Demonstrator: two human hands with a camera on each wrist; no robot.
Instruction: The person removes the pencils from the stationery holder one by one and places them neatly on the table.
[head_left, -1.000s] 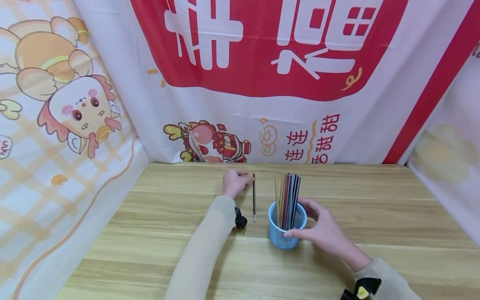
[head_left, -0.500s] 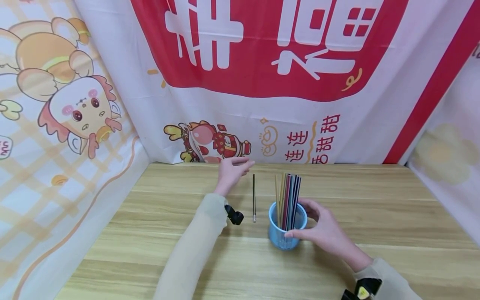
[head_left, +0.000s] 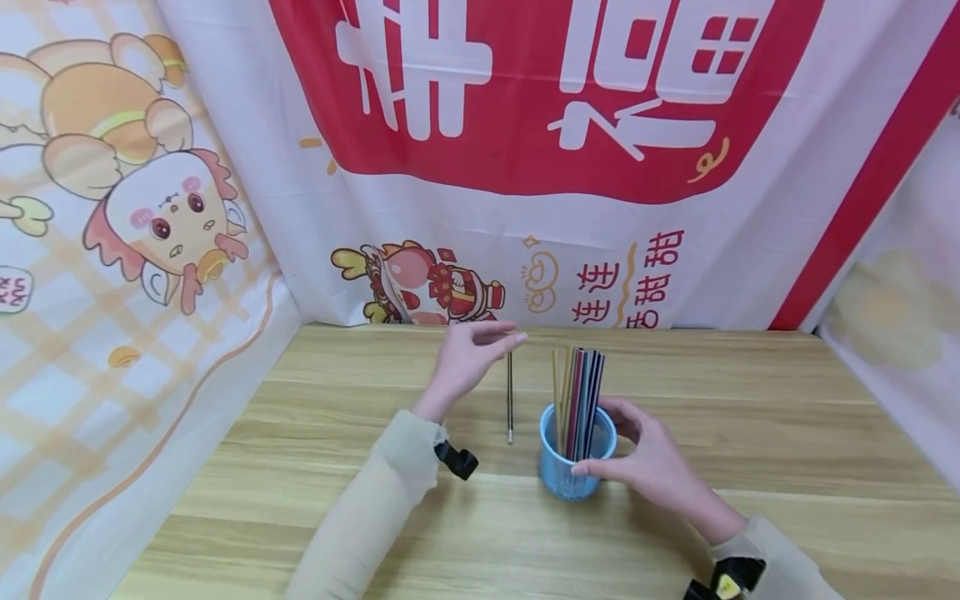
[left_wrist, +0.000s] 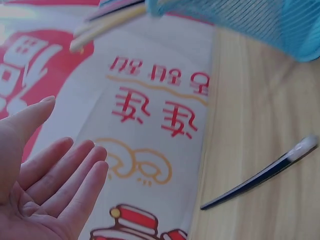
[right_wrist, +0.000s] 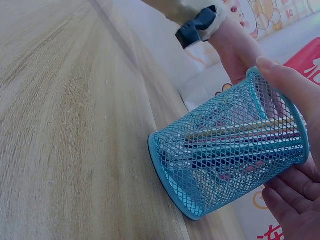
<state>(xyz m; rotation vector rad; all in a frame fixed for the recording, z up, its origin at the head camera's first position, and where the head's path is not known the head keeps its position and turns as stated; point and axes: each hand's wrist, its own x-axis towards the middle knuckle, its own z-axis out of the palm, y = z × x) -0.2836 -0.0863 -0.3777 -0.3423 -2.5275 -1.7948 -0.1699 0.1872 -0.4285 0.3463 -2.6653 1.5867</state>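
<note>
wooden table (head_left: 720,450), red-and-white backdrop (head_left: 525,171), cartoon-printed cloth (head_left: 142,208)

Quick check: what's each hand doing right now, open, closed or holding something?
Left hand: open, holding nothing.
Right hand: holding the blue mesh cup.

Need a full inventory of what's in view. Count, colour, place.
Pencil cup: 1, light blue mesh, upright on table
Pencils in the cup: several, exact count unclear; tan, dark red, blue-grey, dark blue, standing in a bunch
Loose pencil: 1, dark with a pale end, lying left of the cup
Table: 1, light wood-grain, under everything
Back cloth: 1, white and red with printed characters, behind table
Left cloth: 1, white with orange check and cartoons
Right cloth: 1, whitish, right edge
Wrist devices: 2, black, one per wrist
Sleeves: 2, beige
Left grip: 1, bare, holding nothing, near the loose pencil's far end
Right grip: 1, bare, holding the cup
</note>
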